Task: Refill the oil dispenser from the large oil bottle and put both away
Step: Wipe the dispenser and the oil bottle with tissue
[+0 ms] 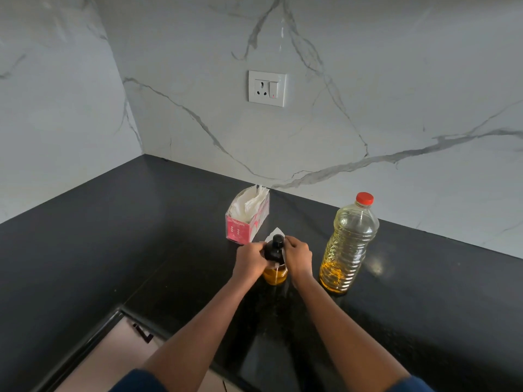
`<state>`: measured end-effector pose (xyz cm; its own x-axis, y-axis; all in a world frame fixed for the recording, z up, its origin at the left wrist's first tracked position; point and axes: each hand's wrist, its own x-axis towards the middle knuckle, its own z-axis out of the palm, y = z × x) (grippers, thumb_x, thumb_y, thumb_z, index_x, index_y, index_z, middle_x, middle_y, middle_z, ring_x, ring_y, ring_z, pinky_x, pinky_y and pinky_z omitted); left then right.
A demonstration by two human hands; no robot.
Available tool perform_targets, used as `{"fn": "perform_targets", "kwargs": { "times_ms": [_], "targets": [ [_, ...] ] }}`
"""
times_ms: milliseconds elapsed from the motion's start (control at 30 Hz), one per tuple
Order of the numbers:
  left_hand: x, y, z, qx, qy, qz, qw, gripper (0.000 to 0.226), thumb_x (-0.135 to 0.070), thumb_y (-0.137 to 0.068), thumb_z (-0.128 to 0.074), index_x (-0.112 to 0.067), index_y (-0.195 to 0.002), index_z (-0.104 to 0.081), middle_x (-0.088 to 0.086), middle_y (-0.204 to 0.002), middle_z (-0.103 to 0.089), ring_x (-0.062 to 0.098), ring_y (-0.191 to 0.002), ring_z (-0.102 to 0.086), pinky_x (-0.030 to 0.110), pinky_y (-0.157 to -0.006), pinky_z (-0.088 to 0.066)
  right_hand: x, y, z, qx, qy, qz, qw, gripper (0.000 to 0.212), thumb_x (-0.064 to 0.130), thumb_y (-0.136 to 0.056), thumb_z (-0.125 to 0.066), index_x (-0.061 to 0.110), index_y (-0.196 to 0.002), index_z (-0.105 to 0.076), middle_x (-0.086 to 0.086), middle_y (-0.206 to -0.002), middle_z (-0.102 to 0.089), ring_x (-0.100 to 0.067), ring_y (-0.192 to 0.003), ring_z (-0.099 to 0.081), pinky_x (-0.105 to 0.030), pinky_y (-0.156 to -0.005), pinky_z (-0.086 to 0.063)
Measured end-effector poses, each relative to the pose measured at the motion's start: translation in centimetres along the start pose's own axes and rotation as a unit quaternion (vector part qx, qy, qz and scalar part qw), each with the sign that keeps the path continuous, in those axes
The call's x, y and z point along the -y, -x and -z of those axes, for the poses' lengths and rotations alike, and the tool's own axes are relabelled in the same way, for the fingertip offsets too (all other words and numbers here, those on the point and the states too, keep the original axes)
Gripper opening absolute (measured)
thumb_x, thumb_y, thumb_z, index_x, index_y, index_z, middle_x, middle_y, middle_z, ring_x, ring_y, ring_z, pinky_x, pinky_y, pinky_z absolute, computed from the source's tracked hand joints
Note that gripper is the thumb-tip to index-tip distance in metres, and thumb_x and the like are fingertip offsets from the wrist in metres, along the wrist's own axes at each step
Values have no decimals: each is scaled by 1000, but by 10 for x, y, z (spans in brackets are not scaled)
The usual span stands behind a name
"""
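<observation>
The oil dispenser (274, 257) stands upright on the black counter (141, 236). It has a black pump top and a clear body with yellow oil low down. My left hand (250, 261) grips it from the left, fingers curled round the black top. My right hand (297, 257) grips it from the right at the same height. A white tissue (276, 232) shows just behind the top; whether my fingers hold it is unclear. The large oil bottle (349, 244) stands upright to the right, red cap on, oil only in its lower part, apart from my hands.
A pink tissue box (246, 219) with white tissues sticking out sits just behind and left of the dispenser. A wall socket (267, 88) is on the marble backsplash. The counter's front edge and a cabinet front with a black handle (143, 333) lie at lower left.
</observation>
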<state>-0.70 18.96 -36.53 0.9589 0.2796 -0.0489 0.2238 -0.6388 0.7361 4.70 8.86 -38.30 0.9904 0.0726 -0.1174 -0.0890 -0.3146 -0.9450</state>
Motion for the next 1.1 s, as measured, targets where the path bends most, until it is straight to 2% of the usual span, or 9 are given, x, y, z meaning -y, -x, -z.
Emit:
{"fn": "perform_targets", "kwargs": {
  "times_ms": [167,267,367,467,667,767,833,1000,1100],
  "targets": [
    [1,-2,-13,12,109,29,994,63,-11,-76,-72,-19,-133,-46,2,-121,-61,17,-116,-55,35,-102,-43,-7,17,3,-16,-80,-27,996,31,22,-96,-48,19,-123,-60,3,-106,-69,-7,-89,-62,-17,-66,-51],
    [10,-1,-24,-22,135,21,990,55,-16,-79,-68,-19,-130,-47,-1,-114,-64,15,-110,-59,27,-97,-44,-14,34,-2,-32,-91,-30,995,35,23,-95,-51,20,-130,-53,5,-129,-58,-10,-106,-60,-8,-68,-49],
    [10,4,-32,-56,141,-13,988,40,-19,-82,-65,-21,-119,-51,-16,-92,-63,7,-96,-63,26,-91,-45,-16,41,-10,-50,-34,-6,998,34,23,-94,-53,21,-127,-56,-2,-134,-55,-18,-112,-59,-27,-89,-52],
    [6,7,-36,-78,151,-41,985,24,-26,-85,-63,-31,-103,-47,-20,-84,-61,-13,-82,-57,26,-90,-42,-13,37,-10,-56,-37,-12,998,33,22,-93,-56,21,-125,-58,-4,-126,-61,-20,-109,-61,-34,-93,-50],
    [9,11,-31,-28,172,-46,984,40,-14,-82,-66,-23,-118,-50,-18,-101,-58,-6,-103,-55,17,-93,-43,-1,14,7,-58,-73,-38,995,31,19,-91,-54,18,-121,-62,-4,-121,-64,-16,-94,-63,-25,-80,-50],
    [10,0,-16,-2,126,-6,992,51,-14,-85,-64,-14,-131,-43,0,-128,-53,17,-126,-45,35,-108,-35,6,4,15,-48,-26,-35,998,31,11,-88,-52,17,-115,-67,-4,-108,-70,-4,-68,-58,-7,-53,-44],
    [3,-9,-4,13,92,-27,995,58,-13,-87,-61,-17,-139,-36,3,-141,-43,20,-133,-37,34,-111,-30,8,0,18,-39,-1,-23,999,29,9,-88,-53,15,-111,-68,-4,-101,-71,5,-60,-52,-3,-41,-37],
    [-13,-29,9,92,17,-78,993,55,-5,-89,-54,-23,-139,-38,5,-140,-46,20,-130,-42,34,-106,-39,8,-1,19,-41,10,-18,999,26,11,-90,-52,15,-111,-69,-4,-102,-71,6,-66,-53,-7,-41,-38],
    [-15,-34,11,109,6,-79,991,50,1,-89,-51,-22,-133,-45,6,-134,-51,21,-126,-46,38,-104,-42,5,3,17,-46,12,-19,999,27,16,-92,-52,17,-114,-67,-3,-106,-70,0,-71,-56,-11,-58,-43]
  ]
}}
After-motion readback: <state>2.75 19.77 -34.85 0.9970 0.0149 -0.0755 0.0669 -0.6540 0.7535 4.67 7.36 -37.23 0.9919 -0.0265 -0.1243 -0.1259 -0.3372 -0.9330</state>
